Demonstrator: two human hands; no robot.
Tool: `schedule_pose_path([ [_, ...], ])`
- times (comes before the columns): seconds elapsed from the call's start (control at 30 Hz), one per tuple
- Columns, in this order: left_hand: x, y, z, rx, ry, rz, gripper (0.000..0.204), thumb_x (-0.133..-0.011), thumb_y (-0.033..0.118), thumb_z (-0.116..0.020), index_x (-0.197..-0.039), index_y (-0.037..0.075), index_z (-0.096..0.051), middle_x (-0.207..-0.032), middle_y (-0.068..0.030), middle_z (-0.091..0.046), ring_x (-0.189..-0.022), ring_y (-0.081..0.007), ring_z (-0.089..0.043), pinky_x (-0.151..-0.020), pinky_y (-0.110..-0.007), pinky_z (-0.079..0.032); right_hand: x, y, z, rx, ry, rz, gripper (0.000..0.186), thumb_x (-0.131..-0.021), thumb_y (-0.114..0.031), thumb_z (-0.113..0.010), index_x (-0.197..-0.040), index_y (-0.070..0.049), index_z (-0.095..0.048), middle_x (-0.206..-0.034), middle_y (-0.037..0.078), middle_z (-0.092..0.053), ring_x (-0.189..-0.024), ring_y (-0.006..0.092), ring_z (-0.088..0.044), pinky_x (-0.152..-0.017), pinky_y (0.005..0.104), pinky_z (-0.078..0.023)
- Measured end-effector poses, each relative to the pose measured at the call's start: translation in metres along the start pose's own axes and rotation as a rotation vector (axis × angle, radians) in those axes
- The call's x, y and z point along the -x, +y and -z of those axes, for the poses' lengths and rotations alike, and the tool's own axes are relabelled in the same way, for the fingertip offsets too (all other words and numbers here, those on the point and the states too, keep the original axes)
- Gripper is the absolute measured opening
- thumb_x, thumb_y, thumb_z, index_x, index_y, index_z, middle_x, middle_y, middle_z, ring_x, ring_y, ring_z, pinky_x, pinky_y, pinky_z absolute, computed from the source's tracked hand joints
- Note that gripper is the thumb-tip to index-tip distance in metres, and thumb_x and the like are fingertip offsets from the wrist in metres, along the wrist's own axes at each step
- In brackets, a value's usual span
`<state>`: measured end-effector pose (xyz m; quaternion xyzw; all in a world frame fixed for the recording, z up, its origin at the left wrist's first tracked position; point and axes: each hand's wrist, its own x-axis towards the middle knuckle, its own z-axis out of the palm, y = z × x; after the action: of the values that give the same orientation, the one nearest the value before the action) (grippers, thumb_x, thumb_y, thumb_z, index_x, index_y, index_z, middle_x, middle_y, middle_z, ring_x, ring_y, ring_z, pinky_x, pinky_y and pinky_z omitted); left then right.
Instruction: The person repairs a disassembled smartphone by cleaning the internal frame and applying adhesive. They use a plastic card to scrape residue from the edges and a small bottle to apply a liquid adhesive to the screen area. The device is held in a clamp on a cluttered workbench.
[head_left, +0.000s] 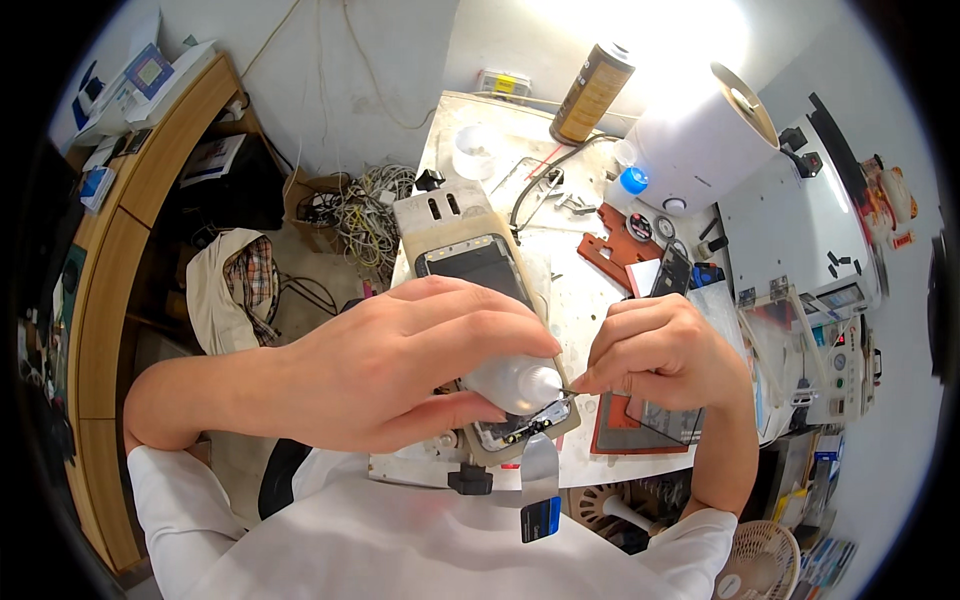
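My left hand point(390, 355) is wrapped round a whitish translucent squeeze bottle point(512, 384), tilted so its tip points right. Beneath it lies a phone-like device point(472, 268) with a dark panel, set in a beige clamping holder point(425, 212); the hand and bottle hide its middle. My right hand point(668, 352) is closed, thumb and fingers pinched by the bottle's tip. A thin dark piece shows between the fingertips and the tip, too small to name. At the device's near end, a thin metal strip point(540, 465) with a blue-black end hangs over the table edge.
A dark brown can point(592, 92) and a white cylindrical appliance point(690, 140) stand at the back. A blue-capped bottle point(628, 184), red-brown plates point(606, 250) and small parts lie right of the holder. Tangled cables point(365, 210) are left of the table, a beige fan point(762, 565) lower right.
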<state>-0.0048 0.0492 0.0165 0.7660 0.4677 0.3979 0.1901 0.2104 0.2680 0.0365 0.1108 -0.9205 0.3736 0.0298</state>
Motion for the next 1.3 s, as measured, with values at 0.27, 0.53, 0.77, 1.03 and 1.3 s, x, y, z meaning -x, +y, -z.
schedule_pose_path([
  [0.27,-0.003,-0.002,-0.001,-0.008,0.011,-0.024,0.055,-0.087,0.013,-0.081,-0.137,0.004,-0.057,-0.132,-0.0106,-0.068,-0.120,-0.0315,-0.064,-0.107,-0.045,-0.048,-0.006,0.008,0.003,-0.037,-0.063,0.028,0.017,-0.073,0.000,-0.079,-0.088,-0.008,-0.082,-0.081,0.002,-0.073,-0.074,0.0181,-0.068,-0.061,0.0304,-0.052],
  [0.53,-0.004,-0.003,-0.001,-0.020,0.010,-0.023,0.056,-0.087,0.013,-0.081,-0.137,0.003,-0.057,-0.132,-0.0110,-0.067,-0.120,-0.0319,-0.064,-0.106,-0.045,-0.049,-0.019,0.007,0.013,-0.003,-0.147,0.057,0.016,-0.073,-0.002,-0.080,-0.087,-0.009,-0.082,-0.080,0.000,-0.073,-0.075,0.0178,-0.068,-0.061,0.0299,-0.053],
  [0.77,-0.004,-0.003,-0.002,-0.019,0.003,-0.022,0.057,-0.087,0.014,-0.081,-0.137,0.003,-0.057,-0.131,-0.0111,-0.067,-0.120,-0.0315,-0.064,-0.107,-0.045,-0.049,-0.016,0.007,0.010,-0.052,-0.136,-0.006,0.012,-0.075,-0.001,-0.080,-0.085,-0.008,-0.080,-0.079,0.001,-0.072,-0.074,0.0184,-0.069,-0.061,0.0306,-0.053],
  [1.03,-0.005,0.001,-0.002,-0.012,0.004,0.019,0.054,-0.086,0.008,-0.081,-0.136,0.003,-0.058,-0.132,-0.0121,-0.067,-0.120,-0.0320,-0.065,-0.106,-0.044,-0.050,-0.008,0.004,0.005,-0.038,-0.080,-0.055,0.009,-0.081,-0.008,-0.081,-0.089,-0.010,-0.079,-0.082,-0.001,-0.071,-0.078,0.0195,-0.067,-0.064,0.0329,-0.054],
  [1.3,-0.001,0.000,0.002,0.097,0.095,0.045,0.055,-0.087,0.007,-0.082,-0.135,0.002,-0.055,-0.129,-0.0175,-0.067,-0.123,-0.0295,-0.064,-0.105,-0.043,-0.051,-0.004,-0.002,-0.002,0.128,0.054,0.054,0.006,-0.083,-0.009,-0.079,-0.089,-0.009,-0.077,-0.085,-0.001,-0.072,-0.080,0.0208,-0.066,-0.070,0.0337,-0.054],
])
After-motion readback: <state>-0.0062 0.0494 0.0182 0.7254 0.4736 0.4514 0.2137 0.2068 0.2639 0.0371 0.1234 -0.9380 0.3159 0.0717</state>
